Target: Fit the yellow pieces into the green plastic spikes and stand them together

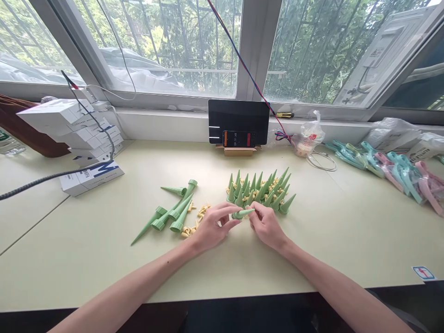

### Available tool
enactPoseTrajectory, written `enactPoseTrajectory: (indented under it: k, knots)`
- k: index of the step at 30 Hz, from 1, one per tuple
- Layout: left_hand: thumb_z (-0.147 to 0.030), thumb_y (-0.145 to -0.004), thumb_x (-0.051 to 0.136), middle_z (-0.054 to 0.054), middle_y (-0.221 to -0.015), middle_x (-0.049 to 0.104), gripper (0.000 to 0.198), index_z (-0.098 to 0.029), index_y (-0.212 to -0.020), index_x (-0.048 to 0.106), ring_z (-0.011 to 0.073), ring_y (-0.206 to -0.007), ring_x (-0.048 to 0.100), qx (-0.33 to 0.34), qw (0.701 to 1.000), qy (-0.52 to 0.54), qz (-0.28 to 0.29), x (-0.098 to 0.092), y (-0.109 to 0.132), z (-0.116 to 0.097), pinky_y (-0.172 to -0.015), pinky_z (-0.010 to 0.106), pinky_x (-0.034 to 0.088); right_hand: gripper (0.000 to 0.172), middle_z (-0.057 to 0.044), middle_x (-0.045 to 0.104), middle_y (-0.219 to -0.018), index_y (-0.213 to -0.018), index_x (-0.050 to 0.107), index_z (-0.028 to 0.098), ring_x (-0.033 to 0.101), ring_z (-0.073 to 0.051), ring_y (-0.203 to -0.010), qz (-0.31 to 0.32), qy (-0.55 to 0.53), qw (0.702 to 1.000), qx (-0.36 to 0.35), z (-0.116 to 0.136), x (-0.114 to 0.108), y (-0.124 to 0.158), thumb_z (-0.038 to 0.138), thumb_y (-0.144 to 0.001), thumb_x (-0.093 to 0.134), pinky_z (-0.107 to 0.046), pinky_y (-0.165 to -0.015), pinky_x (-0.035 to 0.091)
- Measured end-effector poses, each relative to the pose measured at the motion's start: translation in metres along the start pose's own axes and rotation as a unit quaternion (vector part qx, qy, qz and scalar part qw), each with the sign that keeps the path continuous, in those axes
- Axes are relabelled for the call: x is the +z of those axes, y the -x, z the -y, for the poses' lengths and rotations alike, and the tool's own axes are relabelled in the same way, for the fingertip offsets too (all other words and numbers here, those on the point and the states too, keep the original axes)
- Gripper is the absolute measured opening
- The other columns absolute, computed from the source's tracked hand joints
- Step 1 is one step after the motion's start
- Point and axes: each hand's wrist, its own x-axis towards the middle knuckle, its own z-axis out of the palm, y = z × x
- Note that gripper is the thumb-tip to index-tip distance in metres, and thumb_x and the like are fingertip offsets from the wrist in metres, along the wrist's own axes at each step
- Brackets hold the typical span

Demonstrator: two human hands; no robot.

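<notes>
While left hand [213,226] grips green spike [243,213] | right hand [268,225]: hold unclear | axis lies crosswise, tip rightward

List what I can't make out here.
Head view, all four:
Whether the right hand pinches the green cone or something else: its own curl hides this.
How far the yellow pieces spread: the left hand blocks them.
Full shape of the bottle: cut off by the left edge.
Fine print on the nearest white box: too small.
</notes>
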Motion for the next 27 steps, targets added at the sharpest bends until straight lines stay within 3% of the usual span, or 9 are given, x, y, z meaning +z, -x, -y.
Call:
enactPoseTrajectory:
  k: [10,15,20,27]
  knots:
    - [-0.018,-0.094,0.058,0.01,-0.112,0.068,0.024,-0.02,-0.115,0.068,0.0086,-0.067,0.06,0.011,1.0,-0.023,0.003,0.002,0.001,-0.001,-0.057,0.019,0.052,0.042,0.007,0.038,-0.051,-0.068,0.043,0.022,0.035,-0.01,-0.044,0.011,-0.047,0.997,0.055,0.007,0.001,-0.001,0.049,-0.099,0.049,-0.025,-0.043,0.029]
    - [-0.026,-0.091,0.063,0.003,-0.088,0.066,0.02,-0.018,-0.108,0.067,0.0069,-0.054,0.05,-0.052,0.997,-0.052,-0.028,0.002,0.0,-0.005,-0.052,0.02,0.046,0.032,0.003,0.051,-0.062,-0.082,0.054,0.02,0.044,-0.011,-0.049,-0.002,-0.024,1.0,0.02,0.007,0.001,-0.001,0.046,-0.101,0.048,-0.025,-0.047,0.036]
    - [-0.038,-0.088,0.066,-0.006,-0.055,0.05,0.03,-0.015,-0.107,0.064,0.0088,-0.046,0.047,-0.134,0.99,0.002,-0.048,0.0,-0.002,-0.011,-0.048,0.021,0.04,0.027,0.0,0.058,-0.073,-0.102,0.058,0.02,0.048,-0.013,-0.053,-0.005,0.023,1.0,-0.015,0.006,0.0,-0.001,0.045,-0.1,0.051,-0.026,-0.049,0.037]
    - [-0.044,-0.086,0.067,-0.006,-0.056,0.05,0.037,-0.015,-0.108,0.061,0.0114,-0.049,0.052,-0.214,0.971,0.099,-0.026,-0.004,-0.002,-0.018,-0.049,0.023,0.043,0.025,-0.003,0.062,-0.082,-0.106,0.06,0.02,0.049,-0.014,-0.058,0.002,0.079,0.995,-0.053,0.004,-0.001,-0.002,0.041,-0.102,0.047,-0.027,-0.055,0.039]
